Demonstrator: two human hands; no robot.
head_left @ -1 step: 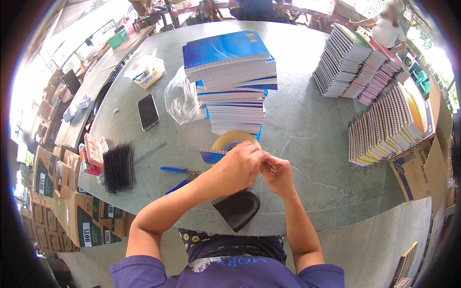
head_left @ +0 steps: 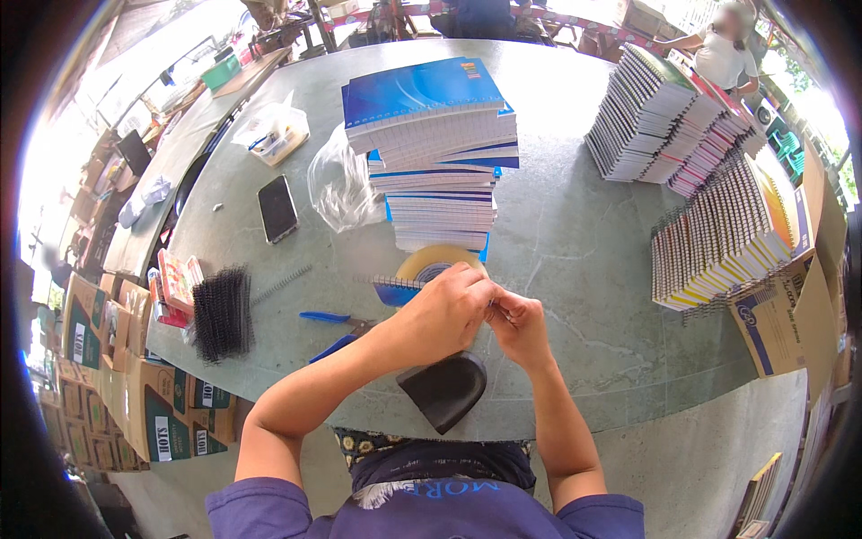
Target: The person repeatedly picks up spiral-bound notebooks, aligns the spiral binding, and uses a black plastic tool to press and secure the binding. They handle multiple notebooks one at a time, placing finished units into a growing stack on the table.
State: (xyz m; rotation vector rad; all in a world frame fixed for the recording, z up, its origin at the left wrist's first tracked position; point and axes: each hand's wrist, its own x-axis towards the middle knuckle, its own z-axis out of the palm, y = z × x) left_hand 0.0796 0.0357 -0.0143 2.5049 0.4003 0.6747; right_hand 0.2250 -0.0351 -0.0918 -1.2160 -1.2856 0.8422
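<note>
I see both hands pinched together just in front of the tall stack of blue notebooks (head_left: 435,148) on the grey surface (head_left: 584,260): my left hand (head_left: 446,310) is curled shut and my right hand (head_left: 516,323) closes fingertip-to-fingertip against it on something too small to make out. A roll of tan tape (head_left: 440,263) and a blue spiral notebook (head_left: 395,290) lie between the hands and that stack. Left of the stack: blue-handled pliers (head_left: 328,328), black binding coils (head_left: 222,313), a dark phone (head_left: 277,207) (face up). Green-and-brown cartons (head_left: 166,409) sit below the surface's left edge.
</note>
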